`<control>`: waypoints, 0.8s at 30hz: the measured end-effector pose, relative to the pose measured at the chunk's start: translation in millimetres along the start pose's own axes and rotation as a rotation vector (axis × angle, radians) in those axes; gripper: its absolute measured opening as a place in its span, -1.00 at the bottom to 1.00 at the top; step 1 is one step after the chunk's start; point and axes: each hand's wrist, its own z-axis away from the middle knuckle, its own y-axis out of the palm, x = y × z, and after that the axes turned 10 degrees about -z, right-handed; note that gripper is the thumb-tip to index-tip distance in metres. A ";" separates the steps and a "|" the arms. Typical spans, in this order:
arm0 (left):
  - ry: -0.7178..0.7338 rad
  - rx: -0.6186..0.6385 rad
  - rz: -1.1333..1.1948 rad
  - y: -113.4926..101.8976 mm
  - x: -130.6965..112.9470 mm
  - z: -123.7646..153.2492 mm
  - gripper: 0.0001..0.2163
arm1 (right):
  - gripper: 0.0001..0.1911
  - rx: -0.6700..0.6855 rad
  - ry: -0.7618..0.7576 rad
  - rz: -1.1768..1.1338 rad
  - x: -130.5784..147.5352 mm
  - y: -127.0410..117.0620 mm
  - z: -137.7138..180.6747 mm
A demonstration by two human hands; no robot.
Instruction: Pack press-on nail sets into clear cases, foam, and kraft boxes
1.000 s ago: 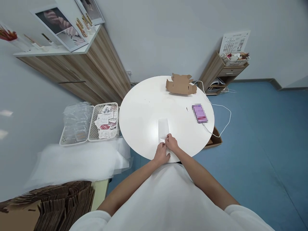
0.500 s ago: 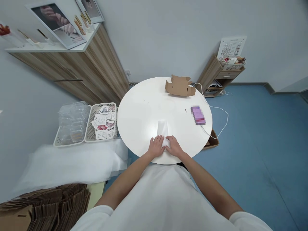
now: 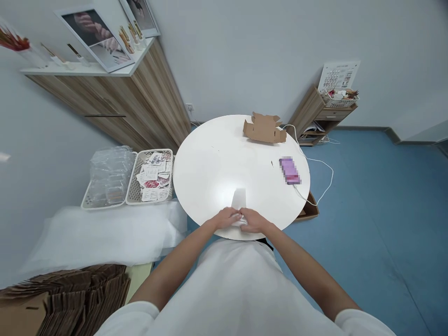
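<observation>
Holding: both hands on a pale strip (image 3: 239, 199), gripping its near end
Left hand (image 3: 226, 217): fingers curled and closed onto the bunched end, not free
Right hand (image 3: 252, 220): same deal from the other side, fingertips pretty much meeting my left's
Strip: by the middle of the near edge of the desk (image 3: 201, 172), its far part lying flat and pointing at the far edge; can't tell if anything's inside the bunched bit, my fingers cover it
Progress: partway, I'd say; near end gathered up, the flat length beyond my hands not yet
Carton (image 3: 265, 128): at the far edge, right of middle, opened out with flaps spread, so closing it up looks undone
Purple thing (image 3: 290, 171): near the right edge, pixelated so no clue what, white cable (image 3: 332, 172) looping off that side
Card basket (image 3: 133, 187): just past the left edge, loaded with printed cards
</observation>
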 end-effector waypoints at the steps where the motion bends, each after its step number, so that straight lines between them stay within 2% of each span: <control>1: 0.009 0.001 0.052 2.7 1.6 5.8 -0.64 | -0.64 0.012 0.024 -0.068 1.6 0.7 5.9; 3: -0.036 -0.048 0.125 8.5 5.2 14.0 -0.50 | -0.68 0.007 0.091 -0.186 3.0 1.6 13.1; 5: -0.129 -0.096 0.168 12.4 8.7 16.1 -0.46 | -0.72 -0.014 0.185 -0.271 2.7 -0.3 11.7; 8: -0.246 -0.117 0.221 13.4 11.5 10.9 -0.62 | -0.73 -0.053 0.330 -0.393 0.6 -7.7 -3.2; 11: -0.359 -0.166 0.223 14.3 9.7 4.6 -0.69 | -0.62 -0.106 0.445 -0.480 -1.2 -12.2 -21.7; 14: -0.507 -0.242 0.150 19.2 6.5 0.4 -0.70 | -0.50 -0.172 0.568 -0.442 -2.1 -7.4 -35.4; 17: -0.579 -0.335 0.095 24.5 7.5 -4.5 -0.66 | -0.48 -0.271 0.681 -0.323 -2.6 4.2 -41.5; 19: -0.588 -0.364 0.069 25.7 10.3 -8.2 -0.64 | -0.51 -0.332 0.679 -0.261 -2.3 12.9 -40.3; 24: -0.654 -0.313 0.085 21.9 11.7 -14.4 -0.66 | -0.45 -0.492 0.469 -0.062 1.0 28.6 -20.9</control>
